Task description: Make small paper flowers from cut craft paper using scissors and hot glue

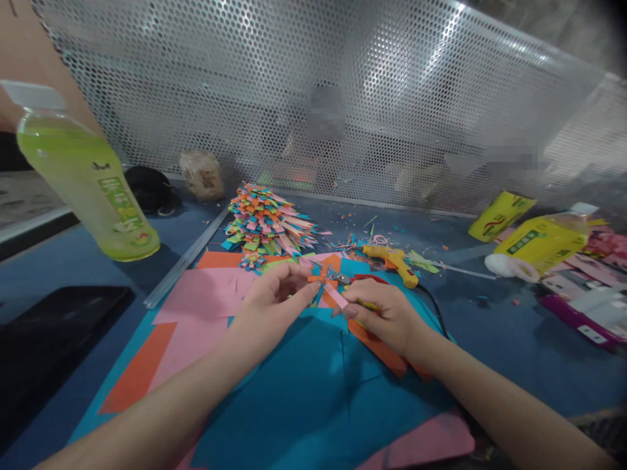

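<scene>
My left hand (281, 290) pinches a small orange and blue paper piece (321, 277) between thumb and fingertips. My right hand (385, 310) is closed around pliers (343, 279) with red and yellow handles, their metal head close to the paper piece. Between my right thumb and finger a narrow pink paper strip (337, 297) sticks out towards the left hand. Under both hands lie large sheets of blue paper (284, 385), pink paper (206, 294) and orange paper (140, 372). Just beyond the left hand sits a small multicoloured paper flower (252, 261).
A heap of coloured paper strips (267, 222) stands behind the hands. A yellow glue gun (392, 261) lies right of it among scraps. A green drink bottle (88, 183) and black tray (59, 352) are left; a yellow bottle (543, 241) lies right. Perforated metal (274, 85) rises behind.
</scene>
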Demonstrator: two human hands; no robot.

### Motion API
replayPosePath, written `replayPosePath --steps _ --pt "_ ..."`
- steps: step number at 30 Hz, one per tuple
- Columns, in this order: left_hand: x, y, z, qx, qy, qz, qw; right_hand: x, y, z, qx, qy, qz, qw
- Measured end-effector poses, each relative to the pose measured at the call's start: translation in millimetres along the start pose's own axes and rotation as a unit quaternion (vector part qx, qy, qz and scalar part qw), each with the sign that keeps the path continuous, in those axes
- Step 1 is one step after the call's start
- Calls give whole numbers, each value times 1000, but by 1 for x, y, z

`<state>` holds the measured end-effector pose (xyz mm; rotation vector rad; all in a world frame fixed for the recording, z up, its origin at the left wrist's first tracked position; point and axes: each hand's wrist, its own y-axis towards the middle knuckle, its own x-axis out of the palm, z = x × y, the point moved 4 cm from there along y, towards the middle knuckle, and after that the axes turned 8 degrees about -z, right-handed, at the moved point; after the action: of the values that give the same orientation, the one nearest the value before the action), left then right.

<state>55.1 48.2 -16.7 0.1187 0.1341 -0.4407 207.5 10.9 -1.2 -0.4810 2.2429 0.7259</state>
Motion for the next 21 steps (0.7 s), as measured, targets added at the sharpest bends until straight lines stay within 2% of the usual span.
replayPosePath --steps 10,21 --pt "3 -6 6 29 9 -7 1000 2 -2 1 50 20 4 999" --pt "4 -5 5 40 7 -10 999 2 -3 1 42 30 4 999"
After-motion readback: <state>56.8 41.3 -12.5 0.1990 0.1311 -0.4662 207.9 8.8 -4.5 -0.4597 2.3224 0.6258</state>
